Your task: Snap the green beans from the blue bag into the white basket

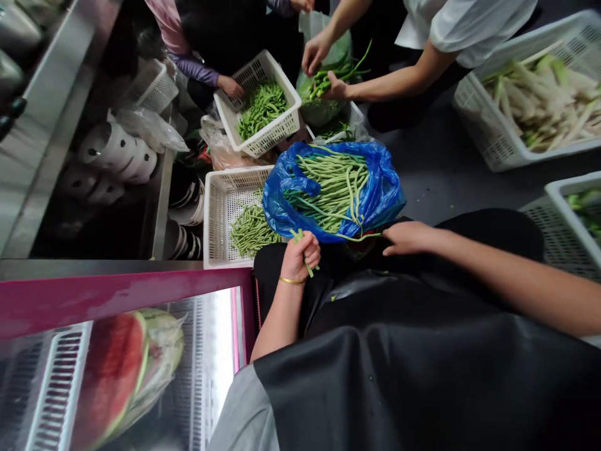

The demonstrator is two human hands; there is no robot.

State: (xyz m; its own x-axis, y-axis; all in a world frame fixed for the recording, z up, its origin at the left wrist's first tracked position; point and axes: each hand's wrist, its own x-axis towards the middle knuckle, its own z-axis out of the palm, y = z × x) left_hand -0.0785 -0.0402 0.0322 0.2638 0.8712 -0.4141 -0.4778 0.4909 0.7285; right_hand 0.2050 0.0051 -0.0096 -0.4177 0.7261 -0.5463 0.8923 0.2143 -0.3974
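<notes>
My left hand (303, 254), a gold bangle at its wrist, is closed around a small bunch of short green bean pieces (298, 235); ends stick out above and below the fist. My right hand (407, 238) pinches the tip of a long green bean (359, 237) that stretches across the near edge of the bag. Between and beyond my hands, a blue plastic bag (382, 181) lies open, full of long green beans (335, 185). Left of it, cut bean pieces (253, 230) lie in a white slotted basket (213, 216), partly behind the bag.
Across from me, a person's hand (231, 86) reaches into a basket of cut beans (263, 109). Another person's hands (335, 86) hold green beans over a bag. White crates (504, 147) stand right. A glass-topped case with cut watermelon (117, 363) is near left, below metal shelving (61, 94).
</notes>
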